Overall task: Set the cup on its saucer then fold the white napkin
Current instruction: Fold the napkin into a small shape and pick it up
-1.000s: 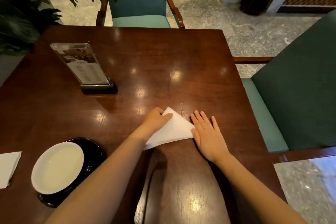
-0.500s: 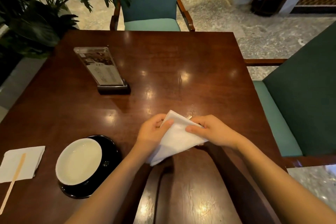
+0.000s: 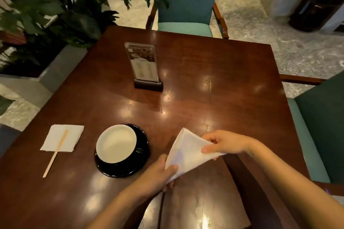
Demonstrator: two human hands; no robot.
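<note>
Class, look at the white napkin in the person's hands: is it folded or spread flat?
Folded. The white napkin forms a layered triangle, pinched by the left hand and right hand.

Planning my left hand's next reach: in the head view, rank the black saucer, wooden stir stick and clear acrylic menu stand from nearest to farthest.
1. Black saucer, just left of the left hand.
2. Wooden stir stick, far left.
3. Clear acrylic menu stand, mid-table, beyond.

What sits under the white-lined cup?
The cup stands on a black saucer; its glossy rim shows around the cup's near and right sides. The saucer's middle is covered by the cup, so nothing there can be checked.
</note>
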